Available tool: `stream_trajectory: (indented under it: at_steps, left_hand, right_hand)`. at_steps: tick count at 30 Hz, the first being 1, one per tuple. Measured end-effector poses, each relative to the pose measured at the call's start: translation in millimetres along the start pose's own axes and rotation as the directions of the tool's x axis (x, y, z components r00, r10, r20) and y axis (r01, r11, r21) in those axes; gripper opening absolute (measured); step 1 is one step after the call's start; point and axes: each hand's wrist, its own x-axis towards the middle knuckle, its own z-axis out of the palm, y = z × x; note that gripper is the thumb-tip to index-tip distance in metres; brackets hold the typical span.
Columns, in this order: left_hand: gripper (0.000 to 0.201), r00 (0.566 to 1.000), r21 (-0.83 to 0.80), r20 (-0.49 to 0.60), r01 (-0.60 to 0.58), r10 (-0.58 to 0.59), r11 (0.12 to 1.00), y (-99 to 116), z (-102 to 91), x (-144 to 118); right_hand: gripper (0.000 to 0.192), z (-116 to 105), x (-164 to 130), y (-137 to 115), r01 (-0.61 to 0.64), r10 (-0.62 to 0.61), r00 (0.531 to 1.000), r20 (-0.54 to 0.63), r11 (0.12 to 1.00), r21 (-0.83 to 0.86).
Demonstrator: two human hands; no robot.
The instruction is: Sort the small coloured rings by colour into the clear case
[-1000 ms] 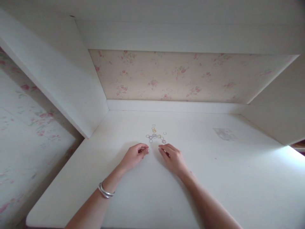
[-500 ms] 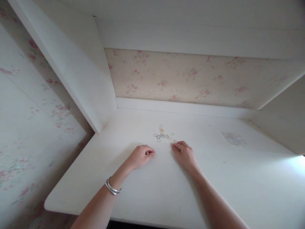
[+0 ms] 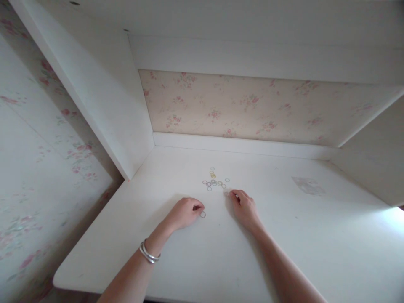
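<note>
A loose cluster of several small thin rings (image 3: 214, 182), silver and gold in colour, lies on the white desk top (image 3: 284, 235). My left hand (image 3: 185, 212), with bangles on its wrist, rests curled on the desk. One single ring (image 3: 202, 214) lies flat just beside its fingertips. My right hand (image 3: 245, 206) rests to the right. Its thumb and forefinger are pinched together at a ring (image 3: 226, 193) on the near right edge of the cluster.
The desk sits in a white alcove with a side panel (image 3: 120, 109) on the left, floral wallpaper (image 3: 246, 109) behind and a shelf overhead. A pale patch or sticker (image 3: 307, 185) marks the desk at the right. The desk's front edge (image 3: 82, 286) is close to me.
My left hand drew back toward me and a single ring now lies by its fingertips. My right hand moved forward to the cluster's edge. The camera shifted a little.
</note>
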Motion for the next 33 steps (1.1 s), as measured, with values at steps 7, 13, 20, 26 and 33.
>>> stream_trajectory:
  at_steps: [7,13,20,26,33]
  left_hand:
    - [0.024,0.995,-0.179,-0.034,0.085,-0.092,0.98,-4,-1.8,4]
    - [0.029,0.978,-0.337,-0.047,0.174,-0.201,0.925,-7,-3.2,8]
    - [0.03,0.966,-0.33,-0.135,0.168,-0.222,0.929,-11,-3.7,12]
    - [0.019,0.962,-0.149,-0.238,0.097,-0.131,0.984,-9,4.1,13]
    - [0.019,0.967,0.041,-0.249,-0.042,0.051,0.998,15,14.3,32]
  right_hand:
    - [0.033,-10,-4,-11,0.028,-0.016,0.997,-0.08,0.987,0.156]
    - [0.026,-1,-23,-39,0.324,-0.354,0.934,0.043,0.893,0.313]
    - [0.023,14,-30,-54,0.541,-0.565,0.81,0.159,0.823,0.17]
    - [0.023,15,-31,-53,0.585,-0.596,0.786,0.163,0.803,0.117]
    - [0.026,-6,-30,-51,0.41,-0.429,0.902,0.054,0.888,0.206]
